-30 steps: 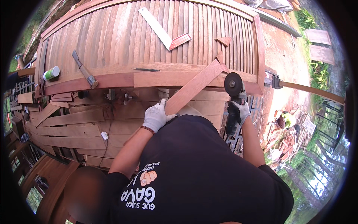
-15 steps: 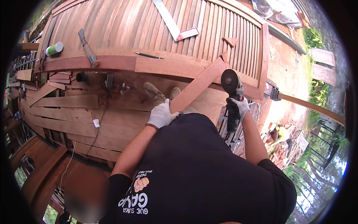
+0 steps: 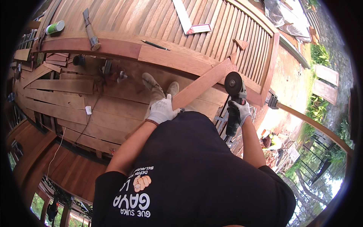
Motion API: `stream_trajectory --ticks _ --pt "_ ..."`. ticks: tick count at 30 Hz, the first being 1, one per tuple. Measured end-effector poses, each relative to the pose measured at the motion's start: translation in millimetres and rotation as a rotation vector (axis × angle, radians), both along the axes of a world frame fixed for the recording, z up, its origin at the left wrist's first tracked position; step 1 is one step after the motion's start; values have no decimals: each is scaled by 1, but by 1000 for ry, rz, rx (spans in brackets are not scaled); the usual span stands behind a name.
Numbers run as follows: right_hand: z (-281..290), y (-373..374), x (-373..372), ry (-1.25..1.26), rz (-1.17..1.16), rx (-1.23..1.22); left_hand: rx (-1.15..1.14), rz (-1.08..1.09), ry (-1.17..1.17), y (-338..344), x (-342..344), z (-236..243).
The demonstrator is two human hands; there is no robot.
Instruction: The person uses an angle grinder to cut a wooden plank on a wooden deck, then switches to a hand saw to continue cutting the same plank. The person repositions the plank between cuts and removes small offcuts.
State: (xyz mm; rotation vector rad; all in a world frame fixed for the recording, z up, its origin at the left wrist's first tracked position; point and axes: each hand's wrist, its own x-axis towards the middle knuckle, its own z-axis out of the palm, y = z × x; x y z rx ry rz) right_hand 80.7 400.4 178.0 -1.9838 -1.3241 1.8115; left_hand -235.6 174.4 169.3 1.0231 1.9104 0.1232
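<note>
My left hand (image 3: 162, 109), in a white work glove, grips the near end of a long reddish wooden plank (image 3: 202, 84) that slants up to the right against a slatted wooden panel (image 3: 159, 22). My right hand (image 3: 242, 109), gloved too, holds a black angle grinder (image 3: 233, 102) upright. The grinder's grey disc (image 3: 233, 83) sits just right of the plank's upper part; whether it touches the wood is unclear. My two shoes (image 3: 160, 87) show beyond the left hand on the plank floor.
A pencil (image 3: 155, 45), a chisel-like tool (image 3: 90, 30) and a green-and-white can (image 3: 55, 27) lie on the panel's lower rail. A white square ruler (image 3: 187, 19) rests on the slats. Loose boards (image 3: 56, 85), a cable with a white plug (image 3: 88, 110) and scrap wood (image 3: 276, 142) surround me.
The view has tilted and drawn nearer to the hands. Both hands keep their hold; the grinder and plank sit slightly lower in the picture than before.
</note>
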Motion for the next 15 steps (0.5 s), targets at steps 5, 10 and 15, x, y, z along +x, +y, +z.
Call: stream_trajectory --ticks 5,10,15 --pt "-5 5 3 -29 26 7 -10 -10 -1 2 -1 2" --pt "-14 12 10 -25 47 5 -13 4 -2 2 -1 3" --pt "-8 14 7 5 53 1 -54 12 -50 6 -5 10"
